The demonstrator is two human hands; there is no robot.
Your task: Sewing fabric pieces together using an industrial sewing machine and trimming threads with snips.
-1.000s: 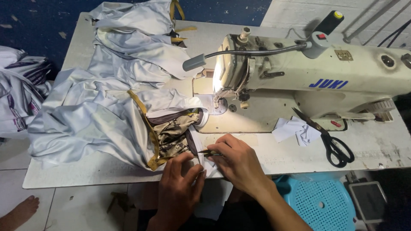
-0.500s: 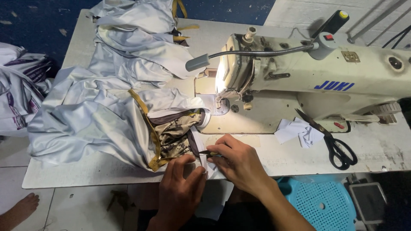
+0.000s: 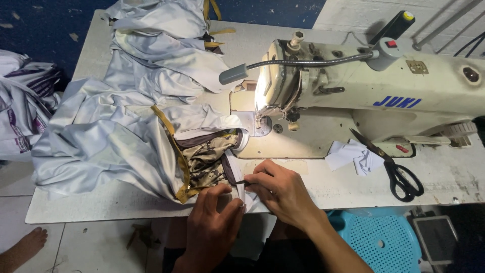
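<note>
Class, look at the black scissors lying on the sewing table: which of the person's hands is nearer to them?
Right. The right hand lies left of the black scissors, apart from them, pinching the garment edge. The left hand sits farther left, nearer the table's front edge.

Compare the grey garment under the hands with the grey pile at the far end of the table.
The near garment is turned open, showing a camouflage lining and mustard trim; the far pile is mostly plain grey, with mustard strips at its far edge. The near one's edge is pinched by the left hand and right hand; the far pile lies untouched. The near one reaches the sewing machine's needle plate; the far pile sits behind it. Both are shiny pale grey fabric, crumpled.
</note>
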